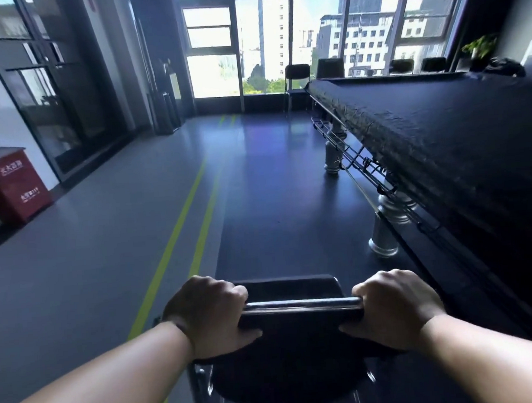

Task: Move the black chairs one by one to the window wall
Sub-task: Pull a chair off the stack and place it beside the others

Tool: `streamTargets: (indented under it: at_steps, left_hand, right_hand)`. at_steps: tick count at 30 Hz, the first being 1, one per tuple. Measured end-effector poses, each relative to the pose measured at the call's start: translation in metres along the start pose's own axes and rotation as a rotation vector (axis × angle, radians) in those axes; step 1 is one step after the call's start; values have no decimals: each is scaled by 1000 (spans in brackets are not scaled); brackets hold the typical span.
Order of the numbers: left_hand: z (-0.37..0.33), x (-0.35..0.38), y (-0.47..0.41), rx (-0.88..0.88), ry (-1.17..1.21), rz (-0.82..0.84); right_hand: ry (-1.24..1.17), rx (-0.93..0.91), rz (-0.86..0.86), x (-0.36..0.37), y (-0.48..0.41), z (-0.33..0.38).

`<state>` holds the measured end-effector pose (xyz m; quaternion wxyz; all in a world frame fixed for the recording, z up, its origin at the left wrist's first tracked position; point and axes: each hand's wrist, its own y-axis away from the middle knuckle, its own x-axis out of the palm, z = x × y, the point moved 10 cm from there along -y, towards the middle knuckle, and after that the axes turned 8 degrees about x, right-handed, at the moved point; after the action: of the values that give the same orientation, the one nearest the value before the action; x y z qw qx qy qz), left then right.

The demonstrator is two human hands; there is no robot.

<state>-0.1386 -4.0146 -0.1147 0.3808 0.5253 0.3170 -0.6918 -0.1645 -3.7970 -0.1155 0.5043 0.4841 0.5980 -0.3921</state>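
Observation:
A black chair (297, 350) with a chrome top rail fills the bottom centre of the head view. My left hand (208, 315) grips the left end of its backrest, fingers curled over the rail. My right hand (395, 308) grips the right end the same way. Far ahead stands the window wall (281, 36), bright with daylight. Several black chairs (297, 79) are lined up along it, partly hidden behind the covered table.
A long table under a black cover (442, 132) with silver legs runs along the right side. A red box (11, 184) stands at the left wall by dark glass cabinets. Two yellow-green floor lines (192, 203) lead toward the window over open grey floor.

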Motion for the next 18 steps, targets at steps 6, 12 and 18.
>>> streamTargets:
  at_steps: [6,12,18]
  left_hand:
    - [44,14,-59,20,-39,-7]
    - [85,23,-104,8,-65,-36]
    - [117,34,-160,4,-64,-38]
  right_hand:
    - [5,30,-2,-3,-69,-3]
    - [13,41,-13,-3,-130,-4]
    - [-1,48,-16,-2,-197,-19]
